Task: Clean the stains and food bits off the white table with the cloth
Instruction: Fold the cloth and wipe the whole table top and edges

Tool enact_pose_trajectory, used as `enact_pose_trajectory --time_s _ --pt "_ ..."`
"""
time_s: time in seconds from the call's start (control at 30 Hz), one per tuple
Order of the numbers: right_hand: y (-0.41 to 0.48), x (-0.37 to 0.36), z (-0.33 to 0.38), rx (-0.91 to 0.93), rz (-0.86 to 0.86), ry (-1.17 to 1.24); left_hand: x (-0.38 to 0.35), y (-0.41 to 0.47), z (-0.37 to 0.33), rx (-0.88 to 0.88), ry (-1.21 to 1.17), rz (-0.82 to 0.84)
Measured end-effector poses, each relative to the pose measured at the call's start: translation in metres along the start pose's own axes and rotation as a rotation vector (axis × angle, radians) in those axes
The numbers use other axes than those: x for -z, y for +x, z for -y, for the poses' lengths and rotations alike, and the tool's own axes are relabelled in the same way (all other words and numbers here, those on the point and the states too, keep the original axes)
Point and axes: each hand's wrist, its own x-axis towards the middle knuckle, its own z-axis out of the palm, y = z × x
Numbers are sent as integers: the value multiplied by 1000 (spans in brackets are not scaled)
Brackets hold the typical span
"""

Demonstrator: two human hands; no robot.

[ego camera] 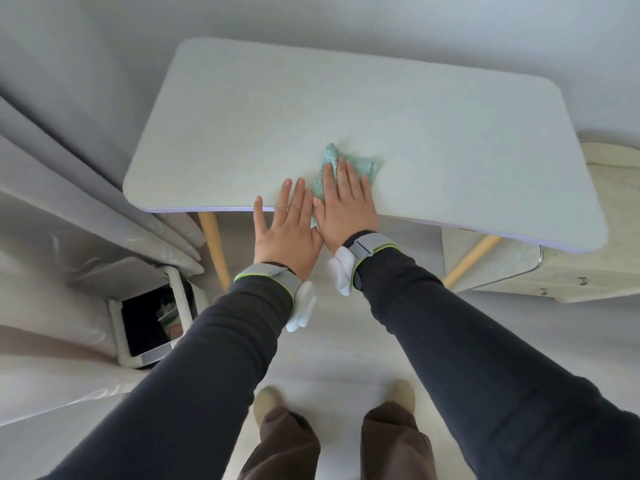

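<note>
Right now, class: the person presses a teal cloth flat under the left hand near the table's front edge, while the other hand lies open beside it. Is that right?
Not quite. The head view shows the cloth under the right hand; the left hand lies open beside it at the white table's front edge.

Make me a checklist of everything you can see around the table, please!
Surface: white table, no stains or food bits visible from here.
Job's things: teal cloth, crumpled, lying near the table's front edge.
Clutter: nothing seen on the table besides the cloth.
Hands: right hand flat, pressing on the cloth; left hand flat beside it at the table edge, fingers on the tabletop. Both wear wrist straps.
Cables: nothing seen.
Surroundings: open bin on the floor to the left, something inside; wooden table legs; pale cabinet to the right; the person's shoes below.
</note>
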Motion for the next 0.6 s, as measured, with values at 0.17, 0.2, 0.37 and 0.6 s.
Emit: enact_pose_trajectory --time_s 0.17,0.2,0.37,0.6 --pt "14 -12 78 60 -5 1 -7 -11 75 81 -3 -18" --pt "17 -14 91 70 -3 7 -8 -12 88 96 0 -19" --pt "28 -25 148 139 17 -3 -15 -23 141 182 -4 -46" --pt "39 -35 216 235 18 -6 -26 -35 201 308 -67 -70"
